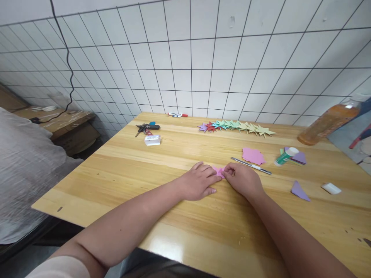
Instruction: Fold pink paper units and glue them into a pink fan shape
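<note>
A small piece of pink paper [219, 172] lies on the wooden table between my two hands, partly covered by fingers; its exact folds are too small to make out. My left hand [199, 181] rests flat on the table, fingers stretched out, with its fingertips at the paper's left side. At the paper's right side, my right hand [242, 178] is closed in a pinch on it. Just beyond the right hand lie a slim utility knife [251, 165] and a stack of pink paper [253, 156].
A row of folded coloured paper pieces [237, 126] lies near the tiled wall, with a marker [177, 115] to its left. Keys [147, 128] and a clear block [152, 140] sit at left. Rightward are a glue stick [286, 156], purple triangle [300, 191], eraser [331, 188] and bottle [329, 121].
</note>
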`<action>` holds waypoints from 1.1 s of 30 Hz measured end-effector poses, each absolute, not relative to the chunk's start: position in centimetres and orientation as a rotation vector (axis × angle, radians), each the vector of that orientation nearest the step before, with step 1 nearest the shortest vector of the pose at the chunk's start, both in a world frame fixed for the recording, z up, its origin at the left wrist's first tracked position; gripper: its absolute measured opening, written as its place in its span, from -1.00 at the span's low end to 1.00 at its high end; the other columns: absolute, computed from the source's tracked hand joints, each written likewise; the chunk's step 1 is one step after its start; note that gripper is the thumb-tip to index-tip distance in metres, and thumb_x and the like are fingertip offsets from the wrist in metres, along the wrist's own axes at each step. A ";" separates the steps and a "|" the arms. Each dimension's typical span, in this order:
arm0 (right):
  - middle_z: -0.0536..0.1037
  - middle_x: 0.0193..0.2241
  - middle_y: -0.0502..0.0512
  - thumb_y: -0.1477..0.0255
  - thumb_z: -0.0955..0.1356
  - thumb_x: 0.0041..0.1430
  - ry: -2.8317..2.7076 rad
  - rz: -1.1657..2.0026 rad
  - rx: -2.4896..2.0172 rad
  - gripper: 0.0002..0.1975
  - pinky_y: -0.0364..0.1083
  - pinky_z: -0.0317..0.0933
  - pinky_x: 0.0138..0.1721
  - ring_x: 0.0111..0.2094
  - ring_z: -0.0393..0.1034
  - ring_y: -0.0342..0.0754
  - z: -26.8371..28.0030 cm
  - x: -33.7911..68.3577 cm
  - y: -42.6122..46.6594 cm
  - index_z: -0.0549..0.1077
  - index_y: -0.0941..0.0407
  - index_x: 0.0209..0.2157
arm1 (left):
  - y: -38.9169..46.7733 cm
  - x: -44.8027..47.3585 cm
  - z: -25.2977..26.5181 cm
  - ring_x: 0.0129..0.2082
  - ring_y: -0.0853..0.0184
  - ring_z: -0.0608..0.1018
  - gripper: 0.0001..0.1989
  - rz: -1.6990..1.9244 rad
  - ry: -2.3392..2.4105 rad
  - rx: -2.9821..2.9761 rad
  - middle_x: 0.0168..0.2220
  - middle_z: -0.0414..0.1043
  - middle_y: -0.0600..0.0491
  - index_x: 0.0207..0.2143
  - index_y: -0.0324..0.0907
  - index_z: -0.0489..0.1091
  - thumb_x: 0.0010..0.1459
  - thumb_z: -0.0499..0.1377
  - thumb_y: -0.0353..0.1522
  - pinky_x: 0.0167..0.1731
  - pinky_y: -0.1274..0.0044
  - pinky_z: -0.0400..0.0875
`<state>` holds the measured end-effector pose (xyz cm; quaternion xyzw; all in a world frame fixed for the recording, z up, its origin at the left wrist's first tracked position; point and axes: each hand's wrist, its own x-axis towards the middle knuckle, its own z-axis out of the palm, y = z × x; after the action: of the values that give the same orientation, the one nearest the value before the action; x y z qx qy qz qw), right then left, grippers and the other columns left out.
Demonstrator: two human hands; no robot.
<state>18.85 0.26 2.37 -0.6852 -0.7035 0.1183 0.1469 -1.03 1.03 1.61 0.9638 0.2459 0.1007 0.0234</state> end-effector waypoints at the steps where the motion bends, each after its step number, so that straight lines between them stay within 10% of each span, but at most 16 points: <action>1: 0.48 -0.51 -0.10 0.28 0.28 0.01 -2.025 0.342 -1.973 -0.85 -0.19 -0.09 -0.57 -0.50 0.28 -0.18 2.4 18.8 0.3 0.42 0.03 -0.49 | 1.0 -1.0 1.6 0.02 0.20 0.19 -0.54 0.308 0.764 2.987 -0.03 0.23 -0.03 0.08 -0.08 0.12 0.15 -0.08 -0.14 0.05 0.30 -0.06; 27: 0.49 -0.52 0.03 0.13 0.22 0.04 -1.985 0.347 -2.234 -0.69 -0.16 -0.02 -0.54 -0.46 0.36 -0.05 2.4 17.8 2.3 0.36 0.07 -0.50 | 0.7 -0.5 2.4 0.03 0.24 0.18 -0.60 0.260 0.791 2.993 0.05 0.22 0.02 0.04 -0.11 0.14 0.18 -0.10 -0.21 -0.06 0.38 0.05; 33: 0.51 -0.48 0.01 0.16 0.18 0.09 -1.938 0.244 -2.091 -0.71 -0.17 -0.01 -0.52 -0.42 0.37 -0.08 5.2 20.1 4.6 0.40 0.02 -0.31 | 0.8 -0.9 2.0 0.09 0.21 0.15 -0.51 0.343 0.840 2.964 0.08 0.22 0.03 0.11 -0.08 0.07 0.18 -0.16 -0.11 0.09 0.26 -0.18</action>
<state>20.14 4.65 5.23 -0.7236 -0.6707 0.0843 0.1397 -0.94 0.84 1.97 0.9560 0.2710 0.1106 0.0207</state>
